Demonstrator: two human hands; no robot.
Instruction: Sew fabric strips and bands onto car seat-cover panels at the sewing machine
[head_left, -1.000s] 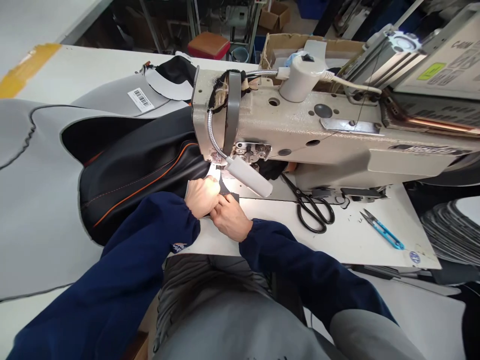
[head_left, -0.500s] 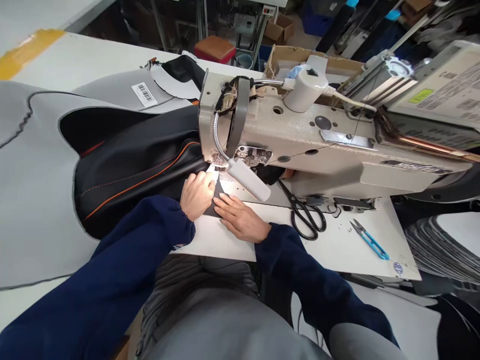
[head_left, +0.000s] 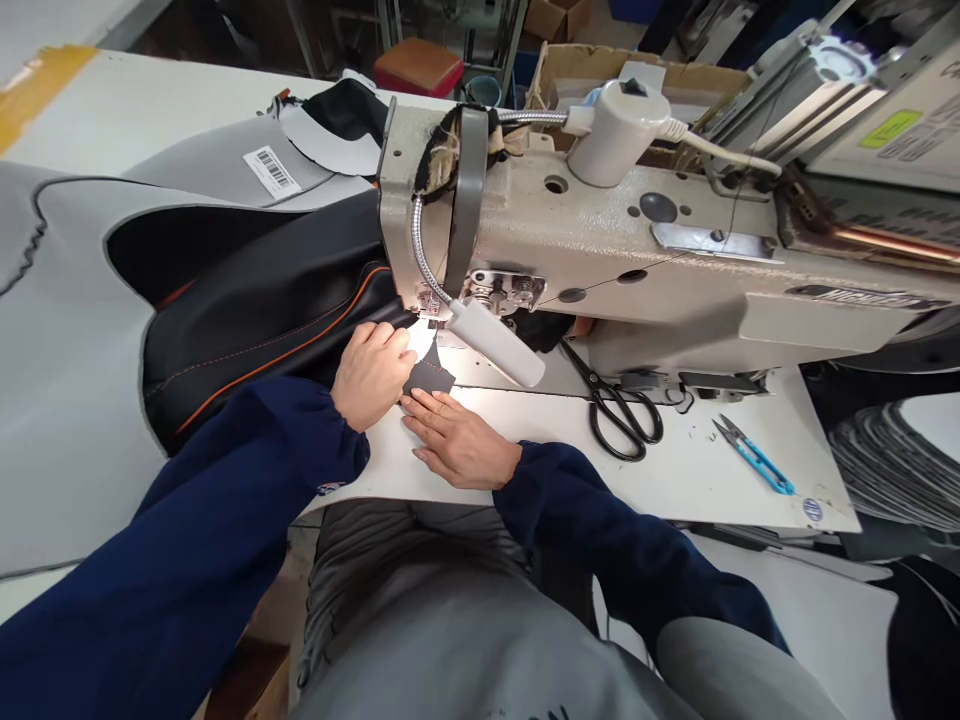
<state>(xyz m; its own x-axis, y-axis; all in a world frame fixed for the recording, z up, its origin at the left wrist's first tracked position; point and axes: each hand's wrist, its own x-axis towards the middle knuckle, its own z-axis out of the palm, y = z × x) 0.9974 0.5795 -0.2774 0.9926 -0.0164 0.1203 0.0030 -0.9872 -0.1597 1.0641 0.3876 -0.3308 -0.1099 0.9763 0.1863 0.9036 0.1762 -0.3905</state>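
My left hand point(head_left: 371, 372) is closed beside the needle area of a sewing machine point(head_left: 487, 220), its fingers curled on the edge of a black leather cover point(head_left: 262, 340) with orange piping. What lies under those fingers is hidden. A small dark flap point(head_left: 431, 378) with a line of stitching sticks out between my hands. My right hand point(head_left: 459, 442) lies flat with fingers stretched out, the fingertips at the flap's near edge. A small lamp point(head_left: 499, 343) lights the spot by the needle.
Black scissors point(head_left: 619, 410) and blue thread snips point(head_left: 754, 457) lie right of my hands. Grey fabric point(head_left: 67, 380) spreads over the left of the table. A cardboard box point(head_left: 555, 70) stands behind the machine, and stacked dark sheets point(head_left: 892, 470) are at far right.
My left hand has moved slightly left, away from my right hand. My right hand has slid toward me, so more of the dark flap shows. The camera view has also shifted.
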